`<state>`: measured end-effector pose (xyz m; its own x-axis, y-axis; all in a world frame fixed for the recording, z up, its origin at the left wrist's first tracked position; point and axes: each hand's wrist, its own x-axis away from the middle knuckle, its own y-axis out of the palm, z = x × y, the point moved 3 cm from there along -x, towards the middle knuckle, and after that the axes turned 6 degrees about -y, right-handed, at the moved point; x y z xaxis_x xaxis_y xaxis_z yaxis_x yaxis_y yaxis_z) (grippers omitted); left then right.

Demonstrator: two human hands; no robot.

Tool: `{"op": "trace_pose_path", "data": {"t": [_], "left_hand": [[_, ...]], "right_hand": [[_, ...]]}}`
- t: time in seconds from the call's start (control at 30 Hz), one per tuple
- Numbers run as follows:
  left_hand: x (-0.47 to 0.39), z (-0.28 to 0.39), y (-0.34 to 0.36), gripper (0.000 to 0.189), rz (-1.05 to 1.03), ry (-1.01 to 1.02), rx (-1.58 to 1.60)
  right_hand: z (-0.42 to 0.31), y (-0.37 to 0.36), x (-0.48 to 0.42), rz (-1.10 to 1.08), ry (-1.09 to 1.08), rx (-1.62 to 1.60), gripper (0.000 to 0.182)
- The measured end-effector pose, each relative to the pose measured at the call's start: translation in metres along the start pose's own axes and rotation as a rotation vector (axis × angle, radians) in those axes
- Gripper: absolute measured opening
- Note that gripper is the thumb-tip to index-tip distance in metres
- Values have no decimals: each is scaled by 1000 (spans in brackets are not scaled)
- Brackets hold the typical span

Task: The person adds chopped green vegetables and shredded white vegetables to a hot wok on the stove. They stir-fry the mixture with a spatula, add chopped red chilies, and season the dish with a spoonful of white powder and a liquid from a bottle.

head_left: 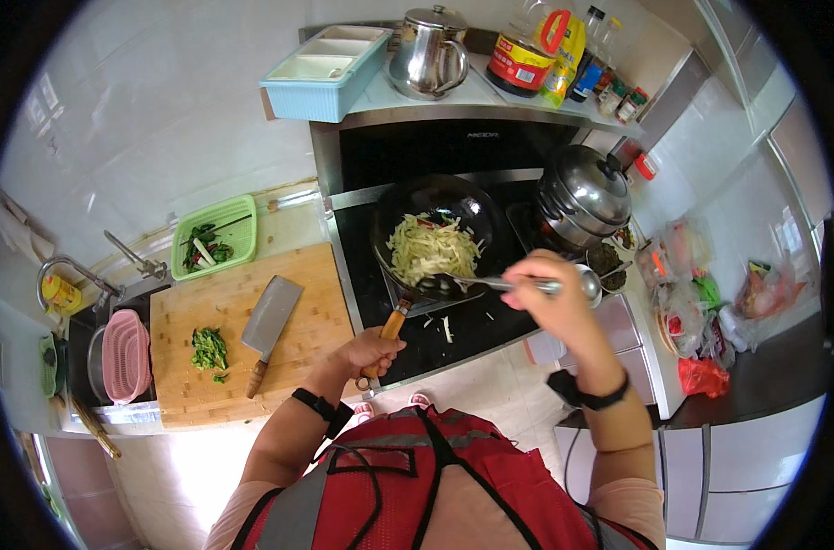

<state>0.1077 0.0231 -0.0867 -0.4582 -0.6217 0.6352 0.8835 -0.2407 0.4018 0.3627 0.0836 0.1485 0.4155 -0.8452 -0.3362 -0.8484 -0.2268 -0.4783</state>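
Observation:
My left hand (375, 352) is closed around the wooden handle (393, 324) of a black wok (484, 206) on the hob. Shredded pale green vegetable with a few red bits (434, 247) lies in the wok. My right hand (544, 285) grips the shaft of a metal cooking ladle or spatula (485, 281), whose head is at the wok's near side, partly hidden by the food. A few shreds (447, 330) lie on the black glass hob in front of the wok.
Left of the hob, a wooden cutting board (307, 344) bears a cleaver (272, 320) and chopped greens (210, 349). Behind it stands a green basket (252, 237). A lidded steel pot (585, 196) stands on the right burner. A steel jug (427, 58) and bottles occupy the shelf above.

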Motion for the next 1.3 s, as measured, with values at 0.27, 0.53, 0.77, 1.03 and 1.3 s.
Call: {"op": "trace_pose_path", "data": {"t": [0.27, 0.53, 0.77, 1.03, 1.3], "left_hand": [[4, 2, 0, 26, 23, -24, -3], [2, 4, 4, 25, -4, -6, -25], [-6, -8, -11, 23, 4, -15, -6], [13, -17, -50, 35, 202, 247, 113], [111, -56, -150, 40, 1517, -92, -940]], "right_hand": [[17, -2, -13, 13, -211, 126, 7], [37, 5, -4, 41, -251, 272, 9], [46, 5, 3, 390, -146, -67, 9], [75, 39, 46, 47, -31, -133, 35], [144, 47, 90, -22, 15, 400, 39]]}}
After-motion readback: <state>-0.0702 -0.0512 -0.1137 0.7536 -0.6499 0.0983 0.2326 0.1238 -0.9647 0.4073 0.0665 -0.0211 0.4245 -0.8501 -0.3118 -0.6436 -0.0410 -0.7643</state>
